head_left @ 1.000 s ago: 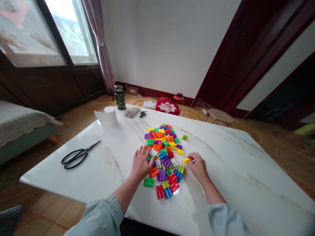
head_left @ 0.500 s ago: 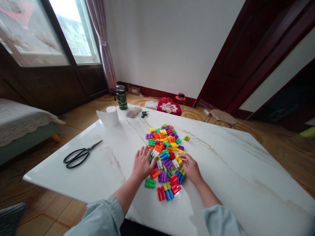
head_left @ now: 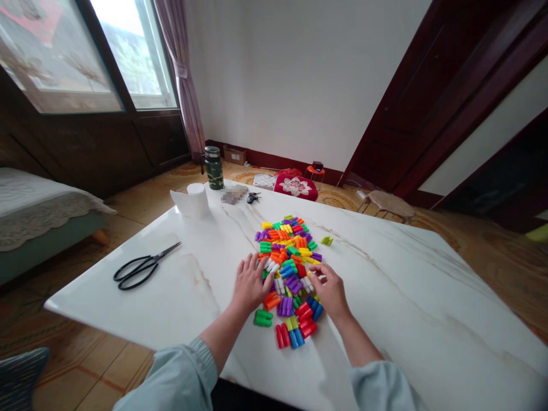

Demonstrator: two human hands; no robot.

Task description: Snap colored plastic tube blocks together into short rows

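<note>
Left hand lay on the near edge of the pile of multicoloured plastic snap blocks, fingers spread and touching the blocks. Right hand stood at the pile's right side, fingers curled together over the blocks; whether they pinched a block could not be determined. The pile occupied the middle of the marble tabletop. One lime block lay apart, just beyond it. Black scissors lay toward the left edge; a paper roll, keys and a camouflage-green flask were near the far edge.
</note>
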